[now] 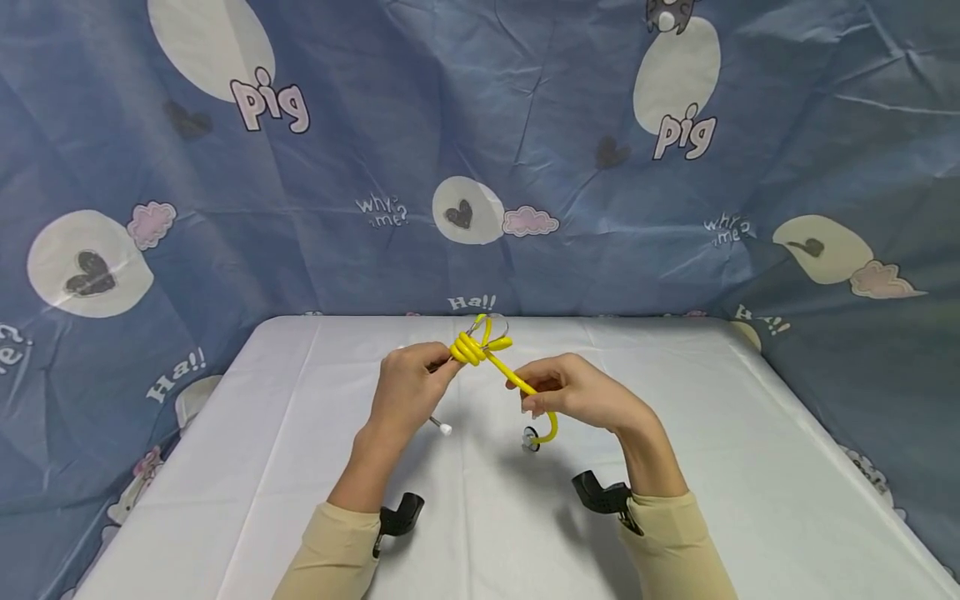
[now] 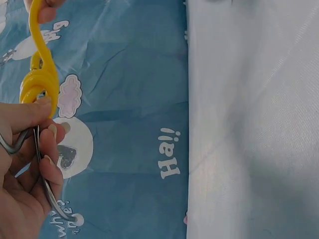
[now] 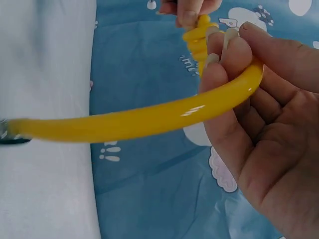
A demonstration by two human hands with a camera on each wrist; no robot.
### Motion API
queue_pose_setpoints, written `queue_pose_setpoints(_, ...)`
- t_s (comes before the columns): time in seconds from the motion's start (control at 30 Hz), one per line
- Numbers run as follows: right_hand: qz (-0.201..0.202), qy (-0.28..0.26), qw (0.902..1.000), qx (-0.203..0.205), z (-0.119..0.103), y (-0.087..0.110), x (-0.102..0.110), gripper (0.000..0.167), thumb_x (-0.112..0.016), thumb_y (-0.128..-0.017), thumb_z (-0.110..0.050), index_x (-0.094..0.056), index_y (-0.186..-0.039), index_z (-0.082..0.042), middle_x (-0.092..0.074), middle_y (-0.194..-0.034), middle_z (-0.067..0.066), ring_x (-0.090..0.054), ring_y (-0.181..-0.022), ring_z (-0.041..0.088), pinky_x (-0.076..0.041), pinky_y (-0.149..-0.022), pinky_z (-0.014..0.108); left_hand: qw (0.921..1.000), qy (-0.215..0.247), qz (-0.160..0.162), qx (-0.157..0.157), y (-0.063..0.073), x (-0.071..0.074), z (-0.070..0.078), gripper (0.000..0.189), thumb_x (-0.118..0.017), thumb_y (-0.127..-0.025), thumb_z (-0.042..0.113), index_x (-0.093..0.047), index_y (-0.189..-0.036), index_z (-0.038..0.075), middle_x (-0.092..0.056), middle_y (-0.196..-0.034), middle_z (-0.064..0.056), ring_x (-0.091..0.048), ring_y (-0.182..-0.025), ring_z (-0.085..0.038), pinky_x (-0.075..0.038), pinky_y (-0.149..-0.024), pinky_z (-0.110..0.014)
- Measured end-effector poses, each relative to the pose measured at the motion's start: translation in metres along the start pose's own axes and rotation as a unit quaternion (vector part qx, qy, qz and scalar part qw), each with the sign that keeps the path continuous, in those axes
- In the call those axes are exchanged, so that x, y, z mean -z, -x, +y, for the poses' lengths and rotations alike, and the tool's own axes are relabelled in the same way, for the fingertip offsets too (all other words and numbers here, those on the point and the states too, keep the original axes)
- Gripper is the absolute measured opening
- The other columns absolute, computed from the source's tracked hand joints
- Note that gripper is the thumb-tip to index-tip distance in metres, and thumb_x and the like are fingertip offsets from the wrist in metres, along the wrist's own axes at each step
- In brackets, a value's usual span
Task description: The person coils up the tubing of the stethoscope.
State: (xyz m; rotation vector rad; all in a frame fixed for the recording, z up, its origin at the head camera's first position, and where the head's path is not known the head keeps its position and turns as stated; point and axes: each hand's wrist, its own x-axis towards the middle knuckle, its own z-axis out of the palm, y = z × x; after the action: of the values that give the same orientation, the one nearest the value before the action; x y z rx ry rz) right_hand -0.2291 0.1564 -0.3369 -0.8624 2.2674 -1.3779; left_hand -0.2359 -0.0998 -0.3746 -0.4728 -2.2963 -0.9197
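Above the white-covered table (image 1: pixel 787 500), we see a yellow stethoscope (image 1: pixel 468 350), its coiled tubing showing near the middle of the far edge. Our left hand (image 1: pixel 412 383) pinches coil and metal ear tube (one white eartip (image 1: pixel 446 429) pokes out below); our right hand (image 1: pixel 581 387) pinches the tubing short of the chest piece (image 1: pixel 531 439), closer to the near edge.

Above the white cloth-covered table (image 1: pixel 772 483), the coiled yellow tube (image 1: pixel 468 350) runs between left hand (image 1: pixel 408 383) and right hand (image 1: pixel 577 388). Blue printed fabric (image 1: pixel 337 142) hangs far behind.
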Motion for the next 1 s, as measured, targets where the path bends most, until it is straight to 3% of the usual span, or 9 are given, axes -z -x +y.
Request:
queue_pose_setpoints(0.23,-0.005,-0.029,0.9993,-0.024,-0.002,0.003,0.0,0.019,-0.065,-0.091,-0.005,-0.068,-0.11,-0.006,-0.07,-0.092,0.015,-0.069,-0.085,0.041,-0.057,-0.082,0.041,0.9998,-0.007,-0.007,0.015,0.0,-0.001,0.002,0.011,-0.078,-0.085,0.019,-0.075,-0.075,0.018,-0.065,-0.062,0.007,-0.044,-0.049,-0.007,-0.038,-0.05,-0.024)
queue_pose_setpoints(0.43,-0.004,-0.015,0.9995,-0.027,-0.003,0.004,0.002,0.017,-0.063,-0.091,-0.003,-0.069,-0.107,-0.006,-0.07,-0.088,0.022,-0.071,-0.077,0.034,-0.056,-0.081,0.042,0.9991,-0.009,-0.026,0.032,0.001,-0.002,0.003,0.015,-0.078,-0.086,0.021,-0.073,-0.072,0.019,-0.062,-0.061,0.008,-0.043,-0.049,-0.008,-0.036,-0.048,-0.024)
queue_pose_setpoints(0.67,0.048,0.072,0.9962,-0.002,-0.012,0.002,0.003,0.017,-0.061,-0.093,-0.006,-0.073,-0.104,-0.012,-0.066,-0.079,0.006,-0.061,-0.071,0.023,-0.052,-0.064,0.032,0.9983,-0.024,-0.041,0.034,0.002,-0.006,0.005,0.017,-0.078,-0.085,0.018,-0.071,-0.07,0.017,-0.061,-0.06,0.007,-0.044,-0.051,-0.008,-0.036,-0.05,-0.023)
queue_pose_setpoints(0.8,0.085,0.101,0.9911,0.016,-0.015,0.002,0.002,0.016,-0.065,-0.092,-0.008,-0.076,-0.104,-0.012,-0.067,-0.085,0.003,-0.058,-0.074,0.019,-0.049,-0.064,0.027,0.997,-0.036,-0.064,0.024,0.004,-0.009,0.01,0.021,-0.078,-0.084,0.016,-0.067,-0.066,0.017,-0.057,-0.059,0.007,-0.042,-0.053,-0.008,-0.035,-0.051,-0.023)
queue_pose_setpoints(1.0,0.114,0.122,0.9851,0.039,-0.014,0.004,0.004,0.015,-0.067,-0.092,-0.008,-0.077,-0.103,-0.014,-0.068,-0.089,0.0,-0.057,-0.074,0.017,-0.049,-0.065,0.027,0.9921,-0.06,-0.105,-0.032,0.008,-0.018,0.022,0.027,-0.077,-0.086,0.017,-0.061,-0.064,0.018,-0.054,-0.059,0.008,-0.041,-0.054,-0.005,-0.035,-0.052,-0.021)
